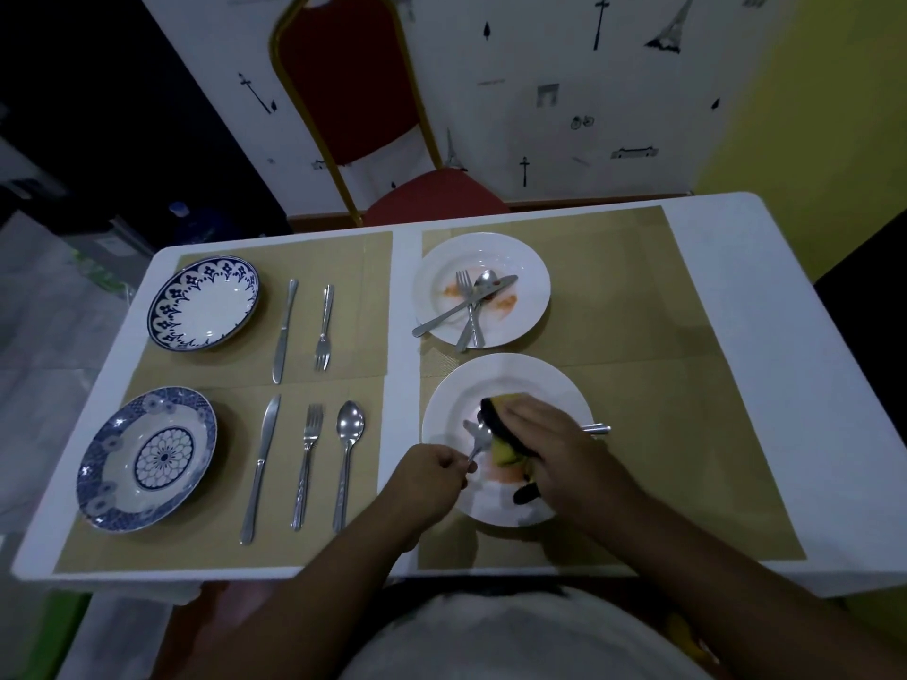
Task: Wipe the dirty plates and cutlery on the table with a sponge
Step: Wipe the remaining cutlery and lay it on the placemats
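Near plate point(444, 409): spoon point(478, 441), sponge point(505, 436), stain.

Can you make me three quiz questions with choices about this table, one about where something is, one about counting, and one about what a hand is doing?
1. Where is the sponge?
A. On the red chair
B. Over the near white plate
C. On a blue plate

2. How many plates are on the table?
A. Two
B. Six
C. Four

3. What is the left hand doing?
A. Holding a spoon
B. Resting flat
C. Lifting a plate

Answers: 1 B, the right hand presses it there. 2 C, two white and two blue-patterned. 3 A, its grip closes on the handle.
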A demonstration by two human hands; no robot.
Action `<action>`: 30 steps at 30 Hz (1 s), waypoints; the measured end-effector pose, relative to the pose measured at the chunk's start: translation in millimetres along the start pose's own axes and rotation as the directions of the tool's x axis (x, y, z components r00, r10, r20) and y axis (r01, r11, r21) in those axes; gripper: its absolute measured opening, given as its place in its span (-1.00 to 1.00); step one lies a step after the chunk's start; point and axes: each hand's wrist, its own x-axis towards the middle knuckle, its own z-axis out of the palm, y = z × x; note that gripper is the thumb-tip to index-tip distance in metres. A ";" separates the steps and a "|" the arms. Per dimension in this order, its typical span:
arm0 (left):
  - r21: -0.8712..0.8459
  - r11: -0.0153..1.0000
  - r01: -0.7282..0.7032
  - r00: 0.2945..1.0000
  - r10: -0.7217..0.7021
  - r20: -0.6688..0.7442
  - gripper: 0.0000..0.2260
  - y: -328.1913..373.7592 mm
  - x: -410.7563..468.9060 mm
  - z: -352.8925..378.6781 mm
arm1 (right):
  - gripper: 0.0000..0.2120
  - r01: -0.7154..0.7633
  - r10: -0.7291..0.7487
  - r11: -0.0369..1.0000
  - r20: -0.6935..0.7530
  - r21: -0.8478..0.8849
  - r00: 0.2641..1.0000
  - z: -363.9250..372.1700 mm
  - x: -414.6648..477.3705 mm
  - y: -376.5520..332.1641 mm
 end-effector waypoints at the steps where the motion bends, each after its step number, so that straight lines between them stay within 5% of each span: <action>1: 0.018 1.000 -0.013 1.000 0.013 0.001 -0.77 2.0 -0.7 0.8 | -0.41 0.080 -0.078 0.996 0.049 -0.049 0.996 4.0 -1.5 -0.8; 4: 0.040 0.998 -0.054 0.999 0.054 0.000 -0.80 3.6 -0.8 1.3 | -0.16 0.238 -0.194 0.961 0.266 -0.144 0.944 14.4 -4.6 5.7; 7: 0.074 0.994 -0.076 0.997 0.078 -0.017 -0.80 0.3 -1.5 -0.7 | -0.18 0.244 -0.176 0.949 0.309 -0.198 0.935 14.0 0.1 12.2; 10: 0.011 0.998 -0.054 0.998 0.054 -0.043 -0.83 -3.7 -2.0 -3.8 | -0.18 0.179 -0.093 0.941 0.288 -0.288 0.953 9.9 8.9 20.4; 13: -0.154 0.988 0.009 0.999 -0.014 -0.032 -0.88 -3.8 -3.4 -7.4 | -0.05 -0.010 0.057 0.982 0.249 -0.187 0.967 3.3 14.5 27.0; 18: -0.253 0.960 0.122 0.993 -0.119 0.025 -0.82 -2.6 0.6 -18.6 | -0.25 -0.196 0.197 0.980 0.169 -0.019 0.966 2.3 16.4 26.5; 25: -0.339 0.931 0.138 0.989 -0.113 0.093 -0.79 1.5 6.8 -37.6 | -0.55 -0.119 0.112 0.985 0.054 0.127 0.992 2.2 29.7 -13.3; 30: -0.599 0.768 0.227 0.960 -0.073 0.270 -0.62 9.8 16.7 -56.7 | -0.59 -0.130 0.122 0.975 0.054 0.182 0.991 4.1 37.1 -36.0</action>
